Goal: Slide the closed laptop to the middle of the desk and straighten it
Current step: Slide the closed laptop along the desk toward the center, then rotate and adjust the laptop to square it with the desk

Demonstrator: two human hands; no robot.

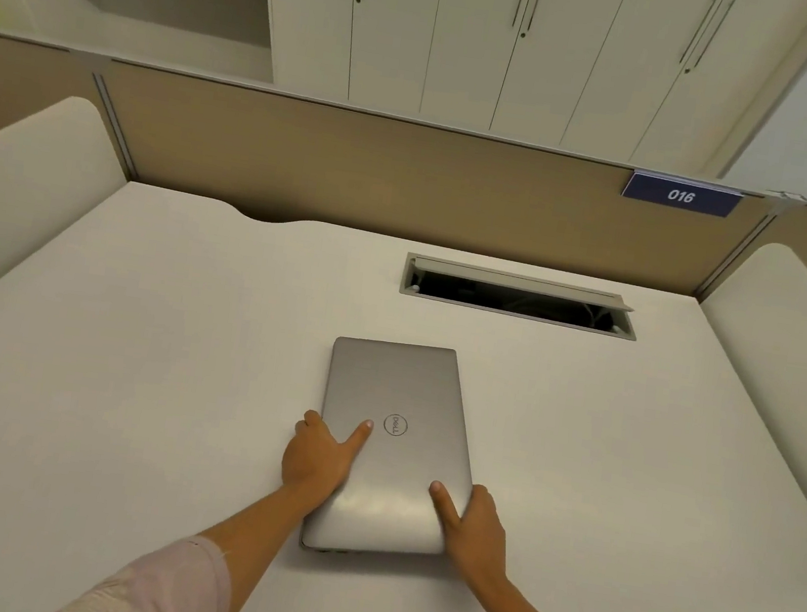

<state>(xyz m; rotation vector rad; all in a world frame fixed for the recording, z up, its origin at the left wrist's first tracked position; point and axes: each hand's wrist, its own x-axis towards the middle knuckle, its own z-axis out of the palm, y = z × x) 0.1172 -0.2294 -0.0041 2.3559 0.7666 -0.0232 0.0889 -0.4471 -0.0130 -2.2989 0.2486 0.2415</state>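
The closed laptop (pixel 393 439) lies flat on the desk (pixel 152 348), just right of centre in the frame and in its lower half, with a short end toward the person and its long sides running away up the frame. It looks nearly square to the desk's edges, though the wide lens makes that hard to judge.

The left hand (pixel 317 459) clasps the laptop's left edge, thumb on the lid near the round logo, fingers curled against the side. The right hand (pixel 474 528) clasps the near right corner the same way, thumb lying on the lid. Both hands are closed on the laptop; neither lifts it.

Judged from this, the slide is about done and only squaring remains, unless the laptop is meant to sit with a long side toward the person, which would call for a quarter turn.

Risks from here:
- Both hands sit at the near end, so an uneven push could swing the far end and skew the laptop.
- The thumbs press on smooth metal; they could slip and lose the turn.
- A push too far up the frame would bring it toward the open cable slot (pixel 516 298) at upper right of the desk, where an edge could catch.
- Dragging under pressure may scuff the underside or the desk.
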